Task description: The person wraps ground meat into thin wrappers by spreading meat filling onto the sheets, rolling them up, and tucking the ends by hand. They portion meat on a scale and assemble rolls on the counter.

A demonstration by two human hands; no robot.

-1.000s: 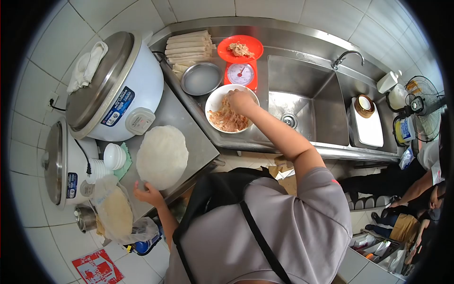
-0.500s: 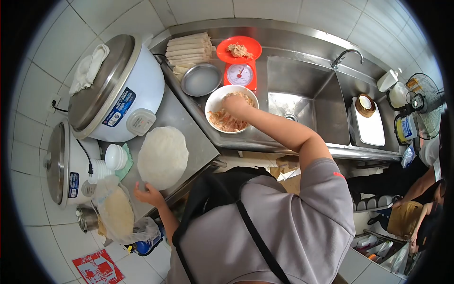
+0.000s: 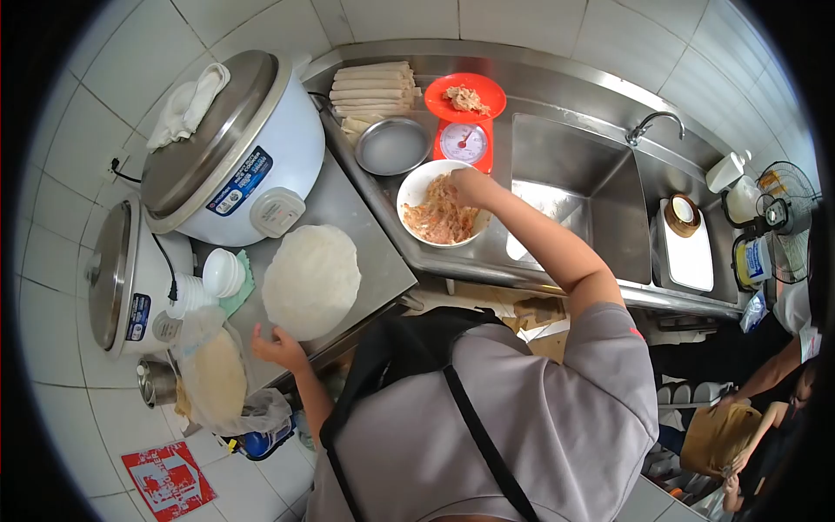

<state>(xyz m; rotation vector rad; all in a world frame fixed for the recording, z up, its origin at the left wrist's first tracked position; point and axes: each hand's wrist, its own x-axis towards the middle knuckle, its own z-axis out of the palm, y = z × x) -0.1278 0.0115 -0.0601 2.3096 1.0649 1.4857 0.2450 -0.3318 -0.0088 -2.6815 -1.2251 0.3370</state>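
Observation:
My right hand (image 3: 472,188) is at the upper right inside of a white bowl (image 3: 407,217), its fingers closed in the pinkish shredded filling (image 3: 439,217); what they hold is hidden. My left hand (image 3: 278,346) rests at the near edge of a round white wrapper sheet (image 3: 311,282) on the steel table, with its fingers apart. Behind the bowl stands a red scale (image 3: 464,142) bearing a red plate (image 3: 497,97) with a small heap of filling. A round metal pan (image 3: 393,146) and a stack of pale rolls (image 3: 372,89) are to the left of the scale.
Two large cookers (image 3: 287,130) stand on the left, near stacked white bowls (image 3: 223,273) and a plastic bag of wrappers (image 3: 216,374). A steel sink (image 3: 613,200) with a tap (image 3: 654,123) lies right. Other people (image 3: 765,374) are at the lower right.
The view has shifted, so the counter things appear farther right. My right hand has moved from the bowl's upper middle to its right side. My left hand stays by the wrapper.

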